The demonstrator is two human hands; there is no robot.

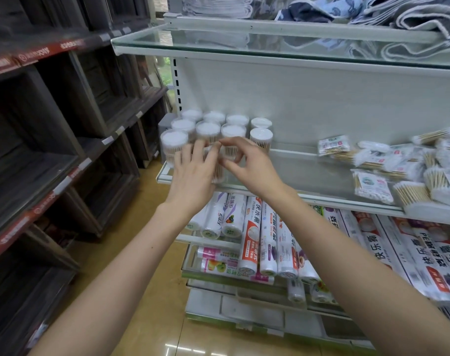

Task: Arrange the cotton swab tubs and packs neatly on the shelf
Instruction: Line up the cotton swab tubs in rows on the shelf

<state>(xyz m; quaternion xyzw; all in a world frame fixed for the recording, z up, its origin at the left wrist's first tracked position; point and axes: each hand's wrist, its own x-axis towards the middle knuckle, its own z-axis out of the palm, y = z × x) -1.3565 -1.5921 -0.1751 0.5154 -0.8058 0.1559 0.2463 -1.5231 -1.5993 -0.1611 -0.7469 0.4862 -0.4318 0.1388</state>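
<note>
Shelf unit: a white metal shelving bay with glass shelves fills the right half of the view; the middle glass shelf (290,176) carries all the cotton swab stock.
Dark racks: wooden-looking shelving (51,111) with red price strips stands along the left, across a tan floor.
Top shelf: folded towels (398,14) in grey and blue lie on the highest level.
Lower shelf: rolls of plastic wrap (254,232) and long boxes lie side by side under the glass shelf.
Packs: a loose heap of flat cotton swab packs (398,165) sits at the right end of the glass shelf, overlapping and tilted, well apart from the tubs.
Tubs: clear round cotton swab tubs (208,127) with white lids stand upright in rows at the left end of the same shelf, close together.
Front tub: one tub (220,168) stands at the shelf's front edge between the two hands, mostly hidden by them.
Left hand: the left hand (193,173) reaches up with straight, spread fingers laid against the front tub's left side, its fingertips reaching the row behind.
Right hand: the right hand (247,165) curls thumb and forefinger around the top of the front tub, gripping it, though blur hides the exact contact.
</note>
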